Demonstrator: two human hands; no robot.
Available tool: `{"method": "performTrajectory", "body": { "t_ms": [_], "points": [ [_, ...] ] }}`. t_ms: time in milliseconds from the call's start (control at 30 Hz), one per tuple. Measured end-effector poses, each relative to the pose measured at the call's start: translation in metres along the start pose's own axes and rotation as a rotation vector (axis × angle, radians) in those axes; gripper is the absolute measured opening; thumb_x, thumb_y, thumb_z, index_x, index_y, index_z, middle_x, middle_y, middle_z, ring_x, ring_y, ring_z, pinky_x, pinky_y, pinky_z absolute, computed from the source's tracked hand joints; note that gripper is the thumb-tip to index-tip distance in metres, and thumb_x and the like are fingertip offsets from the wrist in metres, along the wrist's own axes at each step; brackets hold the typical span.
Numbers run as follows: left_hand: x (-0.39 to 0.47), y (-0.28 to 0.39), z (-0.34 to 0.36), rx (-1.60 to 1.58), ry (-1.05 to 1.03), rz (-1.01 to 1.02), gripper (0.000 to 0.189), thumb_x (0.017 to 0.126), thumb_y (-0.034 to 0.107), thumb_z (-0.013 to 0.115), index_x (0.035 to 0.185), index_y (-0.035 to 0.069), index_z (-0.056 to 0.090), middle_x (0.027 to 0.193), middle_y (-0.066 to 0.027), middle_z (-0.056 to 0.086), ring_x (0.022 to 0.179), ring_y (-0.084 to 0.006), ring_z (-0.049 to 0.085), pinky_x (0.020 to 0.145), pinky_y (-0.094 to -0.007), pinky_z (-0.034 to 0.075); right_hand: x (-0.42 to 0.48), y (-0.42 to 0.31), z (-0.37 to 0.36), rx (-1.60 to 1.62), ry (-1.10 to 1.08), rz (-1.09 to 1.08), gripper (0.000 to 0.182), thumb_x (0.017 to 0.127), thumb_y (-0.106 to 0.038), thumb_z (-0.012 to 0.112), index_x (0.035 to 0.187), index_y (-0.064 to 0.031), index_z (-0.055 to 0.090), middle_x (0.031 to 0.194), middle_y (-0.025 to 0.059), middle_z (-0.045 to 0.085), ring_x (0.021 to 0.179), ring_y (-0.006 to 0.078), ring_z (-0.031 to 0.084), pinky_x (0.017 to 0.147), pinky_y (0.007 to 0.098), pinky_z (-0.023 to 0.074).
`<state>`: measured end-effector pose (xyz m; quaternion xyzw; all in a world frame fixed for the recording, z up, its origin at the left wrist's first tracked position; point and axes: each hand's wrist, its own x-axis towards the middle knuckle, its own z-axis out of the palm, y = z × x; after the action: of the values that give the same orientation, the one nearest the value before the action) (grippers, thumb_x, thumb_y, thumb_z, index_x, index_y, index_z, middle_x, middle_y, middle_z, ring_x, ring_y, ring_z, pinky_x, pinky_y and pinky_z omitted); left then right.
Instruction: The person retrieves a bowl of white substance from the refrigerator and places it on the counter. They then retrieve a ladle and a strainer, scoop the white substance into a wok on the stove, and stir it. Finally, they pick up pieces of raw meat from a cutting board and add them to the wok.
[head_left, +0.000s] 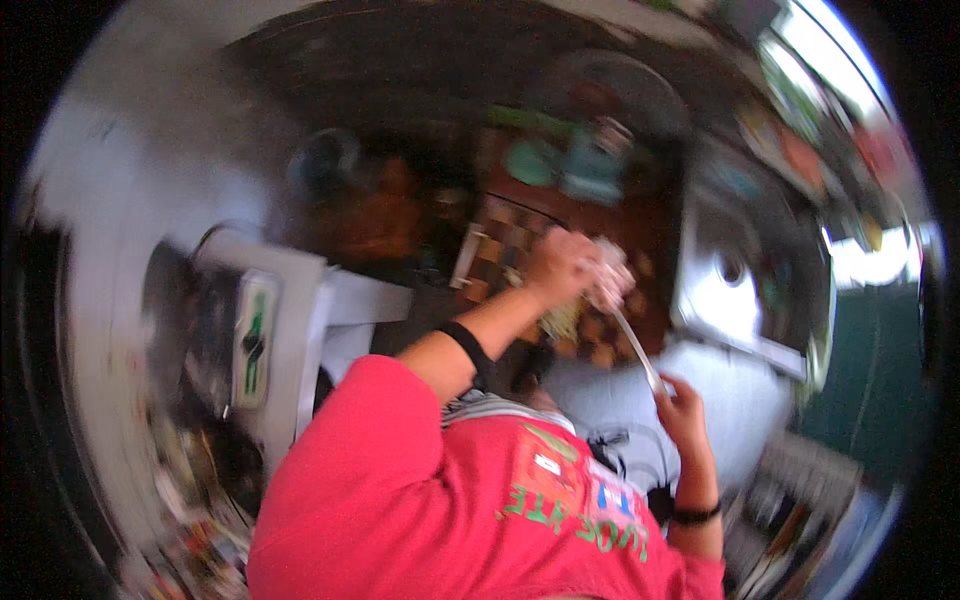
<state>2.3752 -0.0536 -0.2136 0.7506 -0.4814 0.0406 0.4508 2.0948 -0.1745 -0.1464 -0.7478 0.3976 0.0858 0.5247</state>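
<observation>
My left hand (562, 262) grips a lumpy, pale pink item (609, 277), perhaps raw meat; blur hides exactly what it is. Lower and to the right, my right hand (682, 412) holds the end of a long, thin, pale utensil (637, 349) that looks like a knife. Its far tip meets or passes just in front of the pink item; contact is unclear. Beneath my left hand lies a checkered wooden board (491, 259) in brown and dark squares. Pale shredded pieces (559, 322) rest on it, partly hidden by my left forearm.
Beyond the board are a mint-green round dish (532, 163) and a light-blue container or bag (592, 169). A metal sink (776, 300) lies to the right. On the left stands a white appliance (292, 300). Blurred dark items (390, 217) sit left of the board.
</observation>
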Motion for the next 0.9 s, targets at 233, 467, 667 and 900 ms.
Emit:
{"method": "performTrajectory", "body": {
  "t_ms": [233, 467, 667, 900],
  "points": [
    [-0.022, 0.05, -0.098, 0.124, 0.332, -0.153, 0.03, 0.075, 0.019, 0.058, 0.102, 0.009, 0.053, 0.084, -0.0072, 0.059, 0.077, -0.0243, 0.055, 0.07, -0.0365, 0.043, 0.017, 0.002, -0.049, -0.086, -0.023, -0.114, 0.034, 0.078, -0.013, 0.052, 0.106, 0.0057, 0.051, 0.061, 0.0077, 0.053, 0.048, 0.0092, 0.047, 0.043, 0.0229, 0.0378],
    [-0.107, 0.063, -0.205, -0.136, 0.374, -0.566, 0.025, 0.082, 0.019, 0.054, 0.104, 0.007, 0.052, 0.077, -0.0028, 0.057, 0.063, -0.0091, 0.05, 0.059, -0.0259, 0.044, 0.04, -0.084, -0.023, -0.085, -0.17, -0.258, 0.028, 0.083, -0.008, 0.051, 0.109, 0.0006, 0.05, 0.049, -0.0005, 0.043, 0.035, 0.0046, 0.035, 0.03, 0.0194, 0.0245],
    [-0.209, 0.05, -0.258, -0.248, 0.485, -0.745, 0.024, 0.08, 0.022, 0.058, 0.101, 0.011, 0.055, 0.079, -0.0012, 0.056, 0.07, -0.0085, 0.052, 0.065, -0.0252, 0.045, 0.008, -0.17, 0.029, -0.127, -0.269, -0.354, 0.026, 0.081, -0.007, 0.051, 0.106, 0.0021, 0.051, 0.065, -0.0009, 0.052, 0.049, 0.0071, 0.046, 0.04, 0.0198, 0.0344],
    [-0.317, 0.072, -0.31, -0.624, 0.727, -0.774, 0.023, 0.081, 0.015, 0.057, 0.101, 0.005, 0.054, 0.085, -0.0038, 0.06, 0.071, -0.0094, 0.054, 0.065, -0.0231, 0.045, -0.032, -0.294, 0.11, -0.293, -0.404, -0.547, 0.025, 0.081, -0.017, 0.052, 0.1, 0.0, 0.054, 0.052, 0.0002, 0.045, 0.034, 0.0086, 0.038, 0.032, 0.0211, 0.0271]
  ]
}}
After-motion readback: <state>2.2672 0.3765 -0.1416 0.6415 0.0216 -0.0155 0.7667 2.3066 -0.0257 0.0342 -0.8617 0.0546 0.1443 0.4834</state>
